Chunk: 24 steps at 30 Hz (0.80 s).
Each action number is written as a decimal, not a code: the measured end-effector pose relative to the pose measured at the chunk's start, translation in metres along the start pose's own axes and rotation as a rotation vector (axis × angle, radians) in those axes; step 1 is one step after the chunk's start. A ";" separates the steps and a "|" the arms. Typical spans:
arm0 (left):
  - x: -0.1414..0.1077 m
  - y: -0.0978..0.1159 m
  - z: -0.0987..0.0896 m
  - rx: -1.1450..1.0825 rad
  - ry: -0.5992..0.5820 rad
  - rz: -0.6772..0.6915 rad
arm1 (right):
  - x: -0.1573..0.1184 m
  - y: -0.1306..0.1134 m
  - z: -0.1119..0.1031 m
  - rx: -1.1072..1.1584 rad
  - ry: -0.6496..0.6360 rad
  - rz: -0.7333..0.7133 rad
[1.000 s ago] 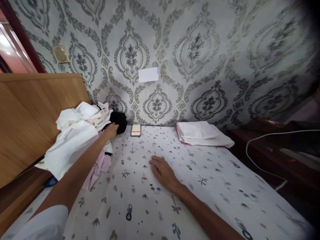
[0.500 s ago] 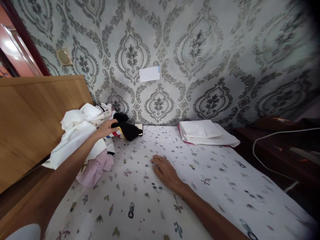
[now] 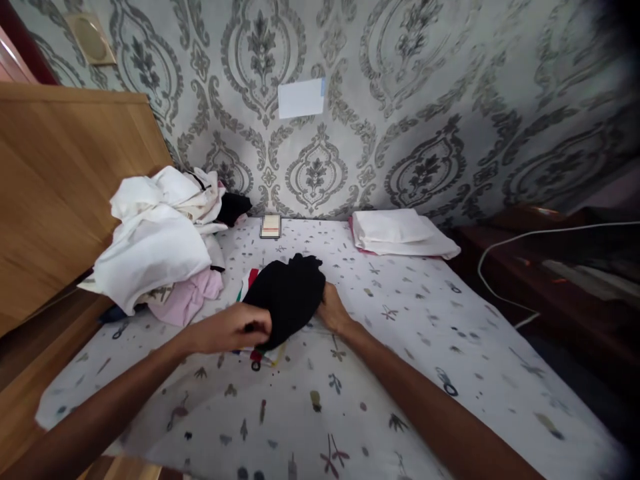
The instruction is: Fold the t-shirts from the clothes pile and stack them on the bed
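A black garment [image 3: 285, 297] with white, red, green and yellow parts lies crumpled on the printed sheet [image 3: 320, 407]. My left hand [image 3: 240, 327] pinches its near left side with curled fingers. At the garment's right edge, my right hand [image 3: 333, 307] has its fingers closed on the cloth; the fingertips are partly hidden behind it. To the left is a heap of white clothes [image 3: 160, 233], with a pink cloth [image 3: 187, 297] at its foot and a black cloth [image 3: 233, 208] at its far side.
Folded white cloth [image 3: 395, 230] rests by the wall at the far right. A small card-like box [image 3: 271, 227] lies near the wall. A wooden panel [image 3: 75, 193] borders the left; a white cable [image 3: 483, 267] hangs over dark furniture [image 3: 550, 273] at right.
My left hand has brought the black garment from the heap to the middle of the bed. My right hand, earlier resting on the sheet, now grips it too. The view has tilted down.
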<state>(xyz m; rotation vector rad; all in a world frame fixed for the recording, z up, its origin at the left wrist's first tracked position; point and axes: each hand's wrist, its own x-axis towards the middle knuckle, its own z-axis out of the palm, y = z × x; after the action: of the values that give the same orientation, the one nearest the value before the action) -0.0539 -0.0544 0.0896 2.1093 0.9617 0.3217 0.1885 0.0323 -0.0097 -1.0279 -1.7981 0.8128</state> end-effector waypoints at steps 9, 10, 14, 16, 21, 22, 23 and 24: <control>-0.002 -0.064 -0.005 0.236 0.280 -0.364 | -0.053 -0.004 -0.057 -0.041 0.387 -0.126; -0.002 -0.066 -0.004 0.302 0.276 -0.386 | -0.064 -0.002 -0.068 -0.094 0.415 -0.093; 0.000 -0.065 -0.001 0.463 0.302 -0.436 | -0.098 0.003 -0.101 -0.203 0.458 0.129; 0.000 -0.063 0.001 0.480 0.355 -0.416 | -0.104 0.006 -0.110 -0.215 0.462 0.221; 0.006 -0.062 0.006 0.392 0.412 -0.367 | -0.101 0.010 -0.104 -0.245 0.408 0.242; 0.008 -0.061 0.007 0.376 0.410 -0.356 | -0.100 0.008 -0.098 -0.235 0.375 0.224; 0.011 -0.059 0.008 0.351 0.409 -0.345 | -0.098 0.005 -0.091 -0.219 0.326 0.200; 0.014 -0.056 0.010 0.311 0.413 -0.333 | -0.096 0.000 -0.083 -0.198 0.261 0.171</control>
<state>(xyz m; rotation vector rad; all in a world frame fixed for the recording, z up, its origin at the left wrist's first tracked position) -0.0687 -0.0269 0.0397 2.1457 1.6745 0.4708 0.2900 -0.0445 -0.0125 -1.3662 -1.6047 0.5767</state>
